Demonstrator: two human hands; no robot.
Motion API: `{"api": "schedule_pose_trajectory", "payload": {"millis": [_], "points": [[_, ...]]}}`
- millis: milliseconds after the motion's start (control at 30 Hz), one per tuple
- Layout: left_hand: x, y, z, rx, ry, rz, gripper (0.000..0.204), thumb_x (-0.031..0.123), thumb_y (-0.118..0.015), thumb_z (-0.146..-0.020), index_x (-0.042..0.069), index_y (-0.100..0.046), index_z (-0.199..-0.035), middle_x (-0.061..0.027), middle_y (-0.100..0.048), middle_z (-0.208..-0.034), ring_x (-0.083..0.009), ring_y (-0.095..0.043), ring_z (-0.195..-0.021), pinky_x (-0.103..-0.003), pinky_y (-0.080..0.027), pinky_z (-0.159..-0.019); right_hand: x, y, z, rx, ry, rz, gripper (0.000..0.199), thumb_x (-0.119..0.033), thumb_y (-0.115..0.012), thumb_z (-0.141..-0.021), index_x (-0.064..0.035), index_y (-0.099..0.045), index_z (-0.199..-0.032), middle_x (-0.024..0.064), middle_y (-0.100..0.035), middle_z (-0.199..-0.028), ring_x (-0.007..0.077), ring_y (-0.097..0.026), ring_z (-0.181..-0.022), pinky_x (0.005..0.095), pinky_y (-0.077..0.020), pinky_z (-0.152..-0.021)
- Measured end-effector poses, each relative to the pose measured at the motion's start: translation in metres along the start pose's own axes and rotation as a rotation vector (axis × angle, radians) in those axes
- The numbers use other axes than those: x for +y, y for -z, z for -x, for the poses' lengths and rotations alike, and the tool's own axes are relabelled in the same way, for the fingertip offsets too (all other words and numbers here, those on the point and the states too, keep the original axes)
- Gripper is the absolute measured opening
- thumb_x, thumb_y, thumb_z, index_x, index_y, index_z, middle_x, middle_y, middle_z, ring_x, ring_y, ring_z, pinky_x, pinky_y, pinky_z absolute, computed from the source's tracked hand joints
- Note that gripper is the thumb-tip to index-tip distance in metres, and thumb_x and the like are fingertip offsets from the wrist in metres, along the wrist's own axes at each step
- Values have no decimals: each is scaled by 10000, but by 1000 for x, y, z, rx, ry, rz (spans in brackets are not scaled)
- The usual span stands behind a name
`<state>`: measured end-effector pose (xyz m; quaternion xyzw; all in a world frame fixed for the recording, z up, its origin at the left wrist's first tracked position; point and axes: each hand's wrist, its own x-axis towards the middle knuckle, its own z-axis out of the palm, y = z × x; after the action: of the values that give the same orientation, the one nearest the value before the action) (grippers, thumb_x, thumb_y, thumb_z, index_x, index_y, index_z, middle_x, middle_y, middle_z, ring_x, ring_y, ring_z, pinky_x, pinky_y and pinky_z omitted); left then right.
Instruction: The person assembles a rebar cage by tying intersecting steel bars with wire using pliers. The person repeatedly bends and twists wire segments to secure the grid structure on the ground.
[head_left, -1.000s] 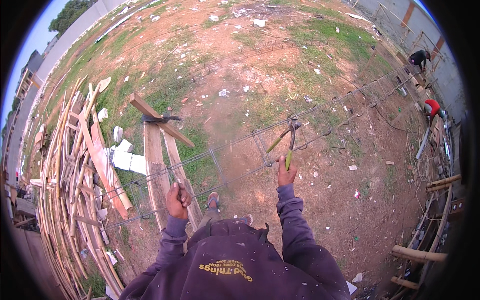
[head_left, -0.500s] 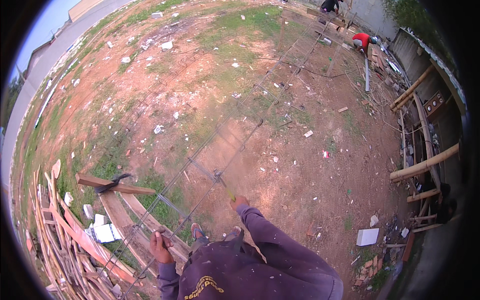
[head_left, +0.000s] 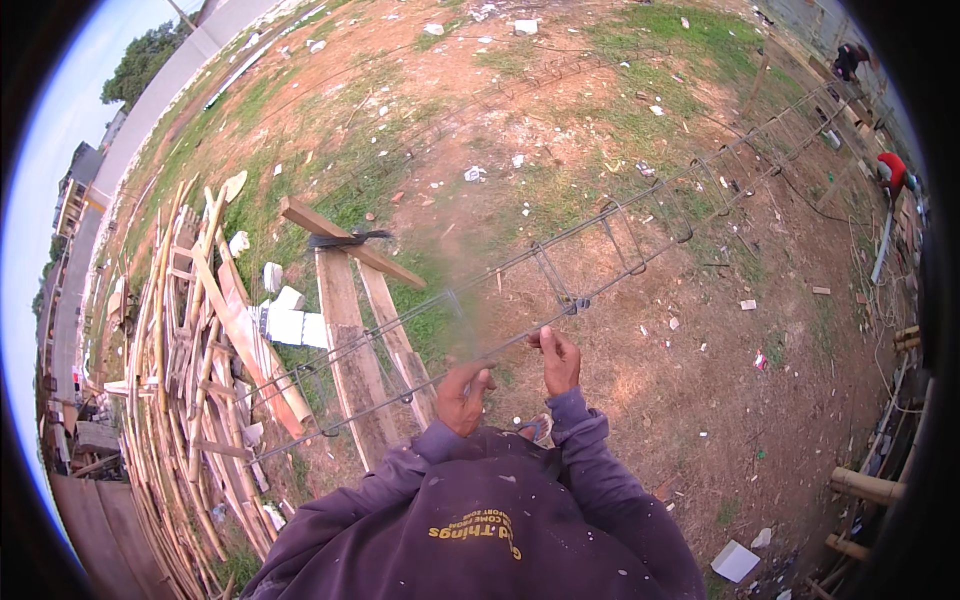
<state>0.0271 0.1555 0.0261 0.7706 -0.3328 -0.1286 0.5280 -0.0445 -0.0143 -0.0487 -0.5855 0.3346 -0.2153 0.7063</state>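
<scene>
A long rebar cage, thin steel bars tied with square stirrups, runs diagonally from lower left to upper right in front of me. My left hand is at its near bar, fingers curled and thumb close to the index finger. What it may pinch is too blurred to make out. Just to the right, my right hand is raised below a tied stirrup joint, thumb and index finger drawn together. Anything between them is too small to name. No tool shows in either hand.
Planks support the cage's left part, with a crosspiece carrying a black wire bundle. Bamboo poles and scrap wood are piled at left. A person in red bends at far right; another in dark clothes is beyond.
My view has turned left. My right hand has come back beside the left, and the yellow-handled tool it held no longer shows. My left hand has moved along the near bar toward the right hand.
</scene>
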Motion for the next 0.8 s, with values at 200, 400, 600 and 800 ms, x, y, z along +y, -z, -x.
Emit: {"api": "schedule_pose_trajectory", "payload": {"millis": [200,400,600,800], "points": [[-1,-13,-2,-208,-370,-288,192,110,-626,-873,19,-652,-1040,-107,-658,-839,-257,-626,-787,-336,-478,-761,-52,-38,62,14,-86,-410,369,-286,-433,-1009,41,-594,-1063,99,-674,-852,150,-627,-802,280,-490,-764],[5,-4,3,-39,79,274,240,193,-591,-931,-16,-669,-1021,-125,-677,-970,-208,-635,-899,-314,-481,-802,-58,-25,77,32,117,66,301,-245,-437,-1008,1,-600,-947,57,-601,-661,125,-589,-633,273,-465,-608],[17,8,-8,-200,256,412,351,263,-569,-961,-35,-650,-1126,-101,-684,-1032,-154,-616,-906,-293,-490,-815,-57,-40,92,-33,243,324,242,-225,-470,-988,-27,-595,-925,87,-555,-583,190,-579,-535,333,-433,-507],[18,6,-8,-163,397,585,367,244,-592,-945,-78,-630,-1117,-140,-682,-1046,-170,-625,-915,-309,-504,-807,-57,-41,93,-89,452,676,168,-214,-542,-919,-65,-610,-882,194,-597,-680,394,-596,-625,462,-448,-531]]}}
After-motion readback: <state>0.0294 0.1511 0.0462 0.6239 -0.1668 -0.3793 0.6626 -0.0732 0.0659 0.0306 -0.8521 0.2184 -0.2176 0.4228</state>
